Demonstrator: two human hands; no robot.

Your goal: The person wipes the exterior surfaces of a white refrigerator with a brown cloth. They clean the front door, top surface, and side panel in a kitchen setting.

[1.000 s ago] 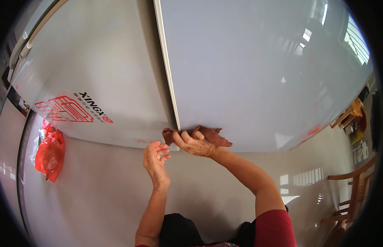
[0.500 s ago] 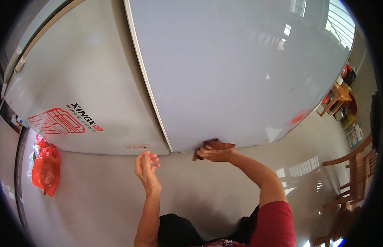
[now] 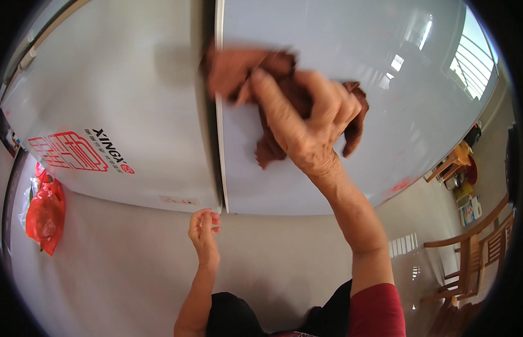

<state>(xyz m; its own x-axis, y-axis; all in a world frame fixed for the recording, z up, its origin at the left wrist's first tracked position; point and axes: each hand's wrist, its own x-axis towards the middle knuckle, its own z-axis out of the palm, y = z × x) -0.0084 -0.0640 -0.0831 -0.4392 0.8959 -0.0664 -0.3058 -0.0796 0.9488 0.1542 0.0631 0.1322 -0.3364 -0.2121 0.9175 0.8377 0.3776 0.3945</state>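
Note:
A brown cloth (image 3: 298, 92) is bunched in my right hand (image 3: 312, 121), partly blurred by motion. The hand is closed on it, with cloth hanging out on both sides of the fingers. Behind it stands a large fridge or freezer, with a pale panel (image 3: 132, 73) on the left and a glossy bluish-grey panel (image 3: 284, 188) on the right. The cloth overlaps the light strip (image 3: 220, 140) between the two panels; whether it touches is hard to see. My left hand (image 3: 204, 233), empty with loosely bent fingers apart, hangs near the appliance's lower edge.
A red plastic bag (image 3: 46, 216) rests on the floor at the far left. Wooden chairs (image 3: 469, 258) stand at the right. Farther back there are a small wooden stool (image 3: 452, 160) and a white container (image 3: 471, 210). Pale floor (image 3: 121, 264) runs below the appliance.
My right hand has risen with the brown cloth from the grey panel's lower edge to high on the strip between the panels. My left hand has barely moved. The view has shifted slightly.

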